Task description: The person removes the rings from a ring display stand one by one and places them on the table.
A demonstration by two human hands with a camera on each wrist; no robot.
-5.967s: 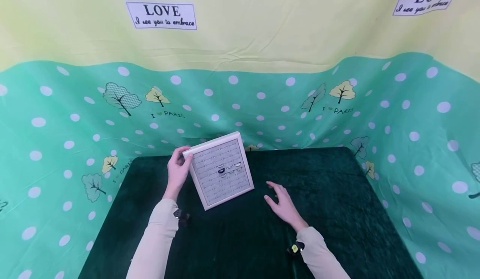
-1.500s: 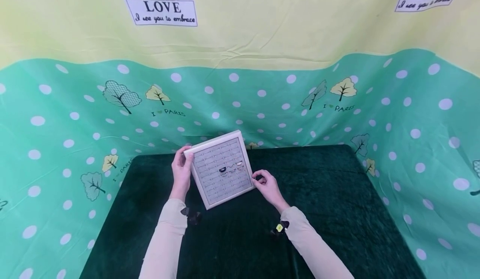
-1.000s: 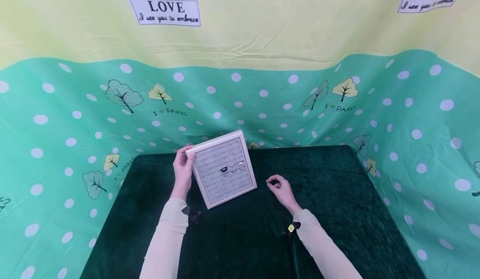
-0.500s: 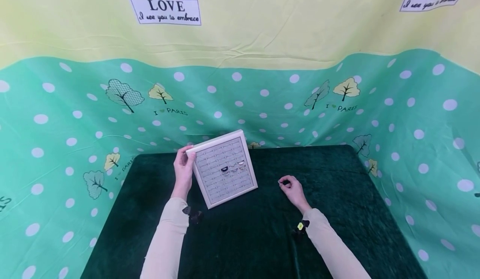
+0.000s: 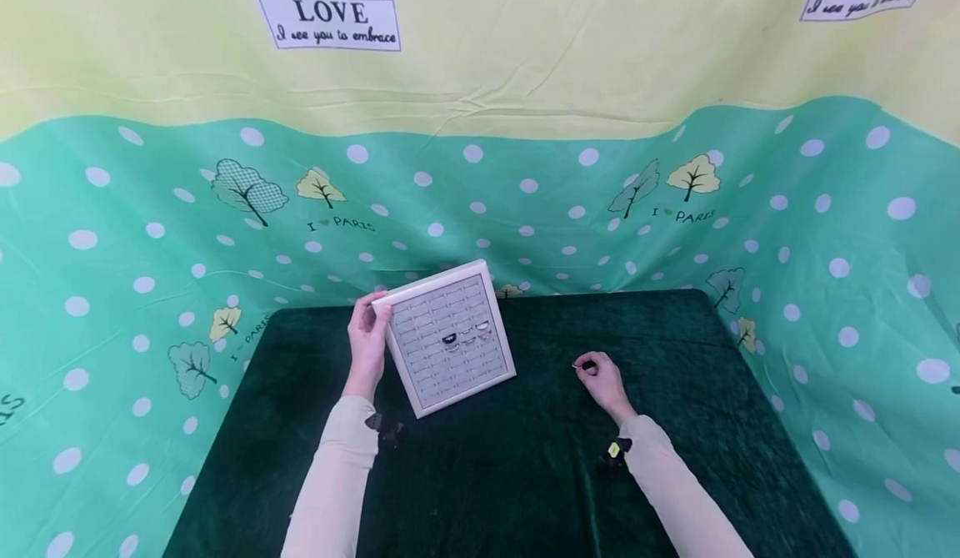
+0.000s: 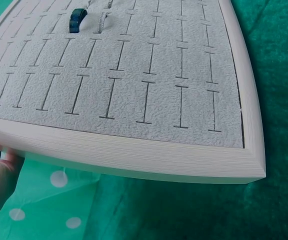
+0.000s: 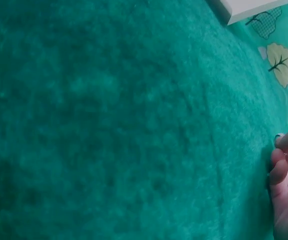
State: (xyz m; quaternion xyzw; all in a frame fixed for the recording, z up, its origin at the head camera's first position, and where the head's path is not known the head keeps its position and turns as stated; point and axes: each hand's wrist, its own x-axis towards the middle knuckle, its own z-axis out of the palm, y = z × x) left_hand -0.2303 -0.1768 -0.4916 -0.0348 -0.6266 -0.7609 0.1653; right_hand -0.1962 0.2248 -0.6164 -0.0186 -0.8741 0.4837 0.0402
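Note:
A square ring display tray (image 5: 420, 358) with a pale frame and grey slotted padding stands tilted at the back of the table. My left hand (image 5: 367, 337) grips its upper left edge, thumb on the front of the frame. Several rings sit in the slots right of centre, among them a wide dark ring (image 6: 77, 20) and a thin silver ring (image 6: 102, 22) beside it. To the right of the tray, my right hand (image 5: 603, 384) pinches a small ring (image 7: 279, 135) between thumb and forefinger, over the cloth. Most of that ring is hidden by the fingertips.
A dark green velvet cloth (image 5: 510, 475) covers the table. Behind and at both sides hangs a green and yellow curtain (image 5: 472, 183) with white dots and printed trees. Near the tray's top edge the curtain comes close.
My right hand was open, then reached the tray's right edge; it has since moved right, away from the tray, pinching a ring. My left hand keeps its grip, and the tray is nearly still.

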